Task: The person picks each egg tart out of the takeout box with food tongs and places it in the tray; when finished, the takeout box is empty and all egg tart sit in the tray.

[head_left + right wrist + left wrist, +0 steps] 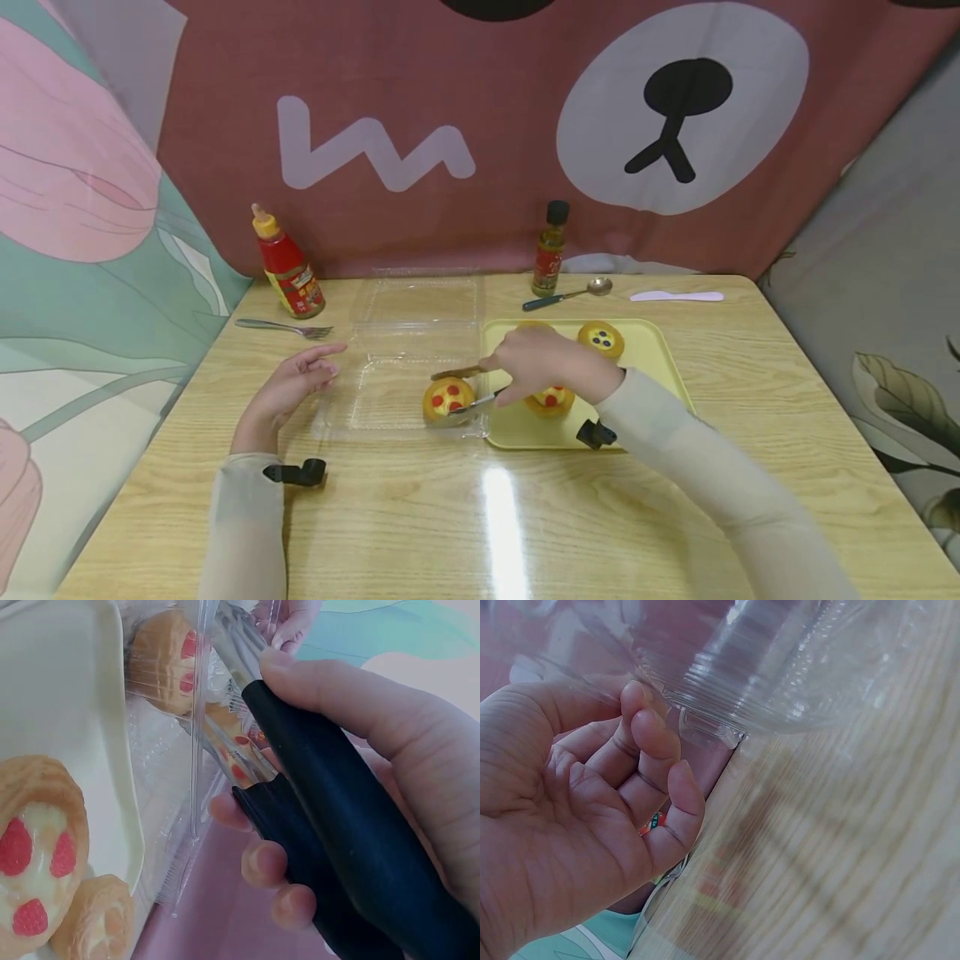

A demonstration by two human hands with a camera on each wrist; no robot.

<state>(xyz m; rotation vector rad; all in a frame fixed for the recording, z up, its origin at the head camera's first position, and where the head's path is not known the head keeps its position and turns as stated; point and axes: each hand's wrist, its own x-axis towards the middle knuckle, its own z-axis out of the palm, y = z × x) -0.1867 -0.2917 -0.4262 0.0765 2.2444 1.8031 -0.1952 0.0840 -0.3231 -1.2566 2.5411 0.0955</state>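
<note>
My right hand (543, 358) grips black-handled metal tongs (322, 802). The tongs' arms straddle a round tart (447, 393) with red pieces on a cream top. That tart sits at the right side of an open clear plastic container (390, 392). My left hand (292, 387) is at the container's left edge, its fingers loosely bent. In the left wrist view its fingertips (656, 731) lie close to the plastic rim; whether they touch it I cannot tell. Right of the container, a yellow tray (660, 375) bears more tarts, one with blue berries (602, 339), some partly behind my right hand.
Behind the container's left side stand a red sauce bottle (291, 271) and a fork (285, 327). A small dark-capped bottle (551, 250), a spoon (567, 294) and a pale purple knife (677, 296) are behind the tray. A printed cloth (420, 225) hangs at the table's back.
</note>
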